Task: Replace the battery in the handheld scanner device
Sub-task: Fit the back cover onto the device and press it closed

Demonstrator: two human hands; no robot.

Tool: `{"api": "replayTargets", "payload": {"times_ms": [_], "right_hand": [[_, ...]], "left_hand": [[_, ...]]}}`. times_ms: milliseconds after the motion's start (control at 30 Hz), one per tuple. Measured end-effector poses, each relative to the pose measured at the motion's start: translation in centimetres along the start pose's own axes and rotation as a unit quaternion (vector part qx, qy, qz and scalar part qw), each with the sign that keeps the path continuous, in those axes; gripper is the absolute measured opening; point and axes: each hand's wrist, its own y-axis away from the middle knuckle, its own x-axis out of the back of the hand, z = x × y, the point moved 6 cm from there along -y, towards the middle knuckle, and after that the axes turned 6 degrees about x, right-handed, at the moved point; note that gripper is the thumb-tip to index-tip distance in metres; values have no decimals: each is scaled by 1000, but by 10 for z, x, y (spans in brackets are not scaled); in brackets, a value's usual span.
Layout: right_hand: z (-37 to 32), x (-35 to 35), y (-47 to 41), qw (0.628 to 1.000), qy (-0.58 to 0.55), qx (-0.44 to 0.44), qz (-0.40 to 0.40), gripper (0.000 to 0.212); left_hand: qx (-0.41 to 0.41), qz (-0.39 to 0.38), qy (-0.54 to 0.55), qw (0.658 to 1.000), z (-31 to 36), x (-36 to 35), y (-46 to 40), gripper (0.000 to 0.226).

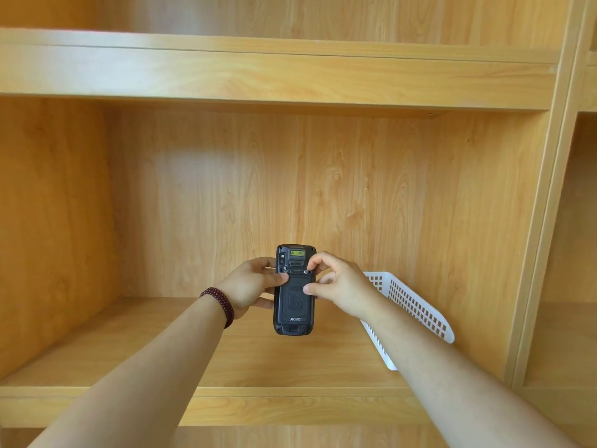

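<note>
Scanner held upright in air above the wooden shelf, back cover facing cam. Left hand grip wraps its left edge, thumb across the back. Right hand pinches at the top-right latch w/ thumb on the cover. White perforated basket lies on shelf behind right forearm; bead bracelet on left wrist

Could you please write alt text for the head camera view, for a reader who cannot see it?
Two hands hold a dark handheld scanner upright, back facing the camera; the right hand pinches a latch near its top, the left hand grips its side. A white perforated basket sits on the wooden shelf behind.
</note>
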Motion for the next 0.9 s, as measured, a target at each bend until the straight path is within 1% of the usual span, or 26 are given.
{"api": "replayTargets", "payload": {"times_ms": [167,433,633,700,800,900], "right_hand": [[3,2,1,1000,-11,-10,17,26],[9,-3,0,997,-33,-36,64,27],[14,-6,-5,995,-62,-41,70,28],[16,-9,-4,992,-92,-37,80,29],[19,-18,-2,977,-186,-43,97,42],[22,-23,-3,969,-223,-56,95,56]], "left_hand": [[-4,5,15,1000,-2,-3,-1,22],[1,25,10,1000,-3,-1,-7,19],[1,27,15,1000,-5,0,-9,21],[-2,21,24,999,-4,0,-9,22],[-6,11,47,999,-4,0,-11,25],[1,-3,45,999,-4,-3,-11,26]]}}
